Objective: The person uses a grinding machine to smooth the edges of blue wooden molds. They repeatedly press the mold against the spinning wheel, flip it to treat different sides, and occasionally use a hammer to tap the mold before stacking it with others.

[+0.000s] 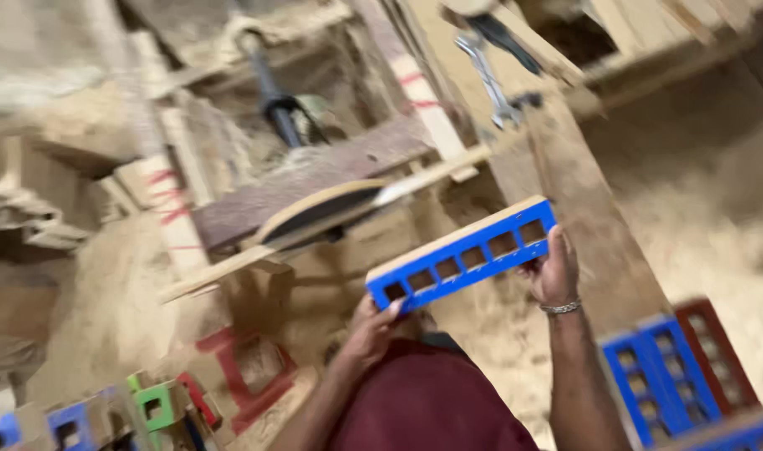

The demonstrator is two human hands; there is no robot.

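Observation:
A long blue-painted wooden piece point(463, 253) with a row of square holes is held up in front of me, tilted up to the right. My left hand point(371, 332) grips its lower left end. Its upper right end is pinched by my right hand point(553, 272), which wears a metal bracelet. The top face of the piece is bare wood. Behind it lies a circular saw blade point(319, 210) set in a sawdust-covered wooden bench.
More blue and red holed pieces point(674, 367) are stacked at the lower right. Green, red and blue ones point(156, 407) lie at the lower left. A wrench point(488, 77) rests on a plank point(582, 192) at the top. Sawdust covers the floor.

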